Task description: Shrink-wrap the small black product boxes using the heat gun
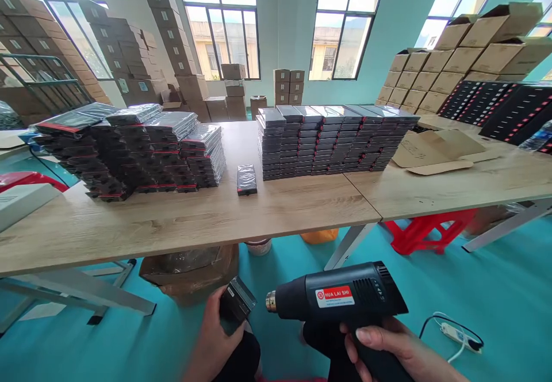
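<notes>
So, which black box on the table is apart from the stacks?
The single wrapped box, lying between the left stacks and right stacks; the others are piled.

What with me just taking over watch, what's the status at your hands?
Left hand holding black box. Right hand gripping heat gun, nozzle toward box, not touching. Nothing visible between nozzle and box.

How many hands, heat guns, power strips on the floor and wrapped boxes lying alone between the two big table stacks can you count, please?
Hands: 2, left hand and right hand
HUA LAI SHI heat gun: 1
Power strip: 1
Lone wrapped box: 1
Total: 5
</notes>
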